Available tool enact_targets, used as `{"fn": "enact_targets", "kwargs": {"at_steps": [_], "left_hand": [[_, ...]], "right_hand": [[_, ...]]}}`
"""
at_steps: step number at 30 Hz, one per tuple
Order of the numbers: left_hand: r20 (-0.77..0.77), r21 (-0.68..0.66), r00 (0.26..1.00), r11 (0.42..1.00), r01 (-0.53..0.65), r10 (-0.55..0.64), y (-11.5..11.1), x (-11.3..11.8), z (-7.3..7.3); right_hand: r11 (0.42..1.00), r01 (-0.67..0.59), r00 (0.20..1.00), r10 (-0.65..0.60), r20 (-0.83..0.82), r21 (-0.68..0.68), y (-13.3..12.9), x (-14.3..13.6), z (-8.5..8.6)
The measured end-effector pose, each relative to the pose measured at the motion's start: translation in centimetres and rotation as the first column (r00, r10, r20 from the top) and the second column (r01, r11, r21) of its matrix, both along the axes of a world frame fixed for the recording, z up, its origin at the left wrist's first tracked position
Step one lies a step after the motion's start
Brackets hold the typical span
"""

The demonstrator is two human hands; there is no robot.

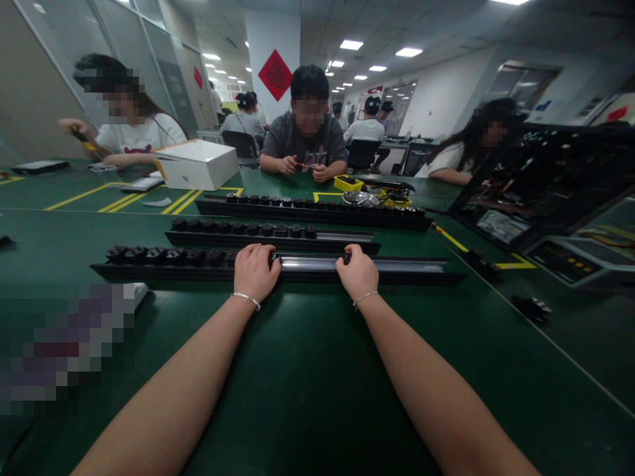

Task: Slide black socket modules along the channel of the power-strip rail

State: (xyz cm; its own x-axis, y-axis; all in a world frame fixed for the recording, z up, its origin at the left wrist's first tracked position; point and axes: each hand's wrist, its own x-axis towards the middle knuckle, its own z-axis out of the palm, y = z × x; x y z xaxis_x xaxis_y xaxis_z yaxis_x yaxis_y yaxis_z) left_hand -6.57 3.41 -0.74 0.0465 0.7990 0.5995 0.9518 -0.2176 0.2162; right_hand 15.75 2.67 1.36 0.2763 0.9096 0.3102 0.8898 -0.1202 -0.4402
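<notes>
The nearest long black rail (411, 276) lies crosswise in front of me, with a shiny metal channel along its right half. Black, knobbly socket-like modules (153, 255) fill its left part in a row. At the right end of that row, my left hand (255, 274) is closed around one black module (272, 258). Farther right over the bare channel, my right hand (361, 271) has its thumb and fingers closed on another small black module (347, 257), mostly hidden by them. Both hands rest at the rail, bracelets at the wrists.
Behind it lie a second rail (347, 244) and a third rail (307, 213), both with modules. A white box (198, 165), yellow trays (347, 183) and a metal bowl (360, 199) stand farther back. An open black case (540, 185) is at right. Several people sit around.
</notes>
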Motion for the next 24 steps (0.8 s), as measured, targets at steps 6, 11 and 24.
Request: {"fn": "enact_targets", "kwargs": {"at_steps": [6,11,24], "left_hand": [[-0.012,-0.004,1.000,1.000,-0.002,0.002,0.2,-0.1,-0.1],[-0.014,0.011,1.000,1.000,-0.005,0.005,0.2,-0.1,-0.1],[-0.005,0.015,1.000,1.000,-0.005,0.005,0.1,0.0,-0.1]], "right_hand": [[1.000,-0.005,1.000,0.006,-0.014,0.023,0.1,0.0,-0.2],[1.000,0.010,1.000,-0.010,-0.014,0.012,0.1,0.4,-0.2],[0.999,0.035,0.995,-0.036,0.096,0.006,0.1,1.3,0.2]]}}
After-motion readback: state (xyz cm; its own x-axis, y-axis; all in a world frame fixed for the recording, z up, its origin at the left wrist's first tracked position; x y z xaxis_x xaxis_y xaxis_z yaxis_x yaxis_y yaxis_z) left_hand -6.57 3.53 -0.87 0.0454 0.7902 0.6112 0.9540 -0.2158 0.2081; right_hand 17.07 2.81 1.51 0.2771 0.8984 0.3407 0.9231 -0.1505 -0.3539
